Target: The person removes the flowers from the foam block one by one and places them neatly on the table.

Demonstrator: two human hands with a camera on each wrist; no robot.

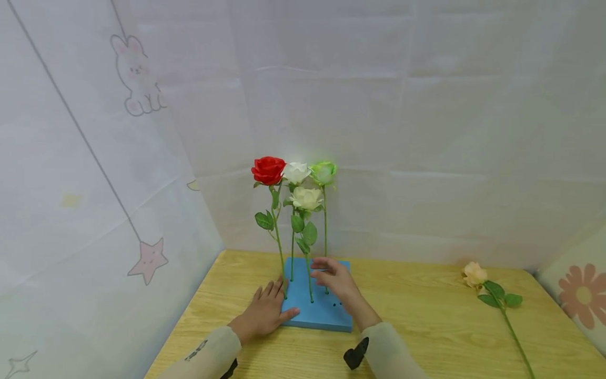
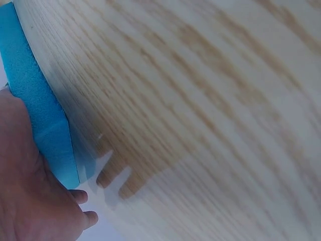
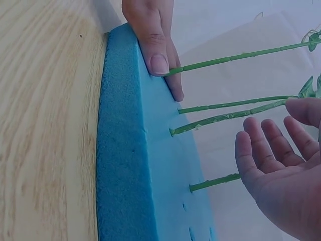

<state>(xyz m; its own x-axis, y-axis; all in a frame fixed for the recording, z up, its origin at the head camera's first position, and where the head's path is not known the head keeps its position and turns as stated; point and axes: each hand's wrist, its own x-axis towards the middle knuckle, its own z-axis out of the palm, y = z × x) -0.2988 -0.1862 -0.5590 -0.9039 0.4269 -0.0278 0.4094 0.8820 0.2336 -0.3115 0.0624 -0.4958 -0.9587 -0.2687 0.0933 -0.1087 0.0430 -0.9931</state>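
Left hand point(image 1: 264, 311) at eight o'clock on blue block point(image 1: 318, 315), fingers spread, gripping nothing, right hand point(image 1: 340, 280) beside cream rose stem point(image 1: 310, 286), fingers loosely curved, empty, peach rose point(image 1: 475, 274) at three o'clock

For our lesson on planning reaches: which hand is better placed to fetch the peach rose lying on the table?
Probably the right hand: it is nearer the peach rose and appears to hold nothing. The left hand rests on the left edge of the blue foam block, farther away.

no readable text, dark marking point(image 1: 196, 350) on left sleeve point(image 1: 220, 345) illegible
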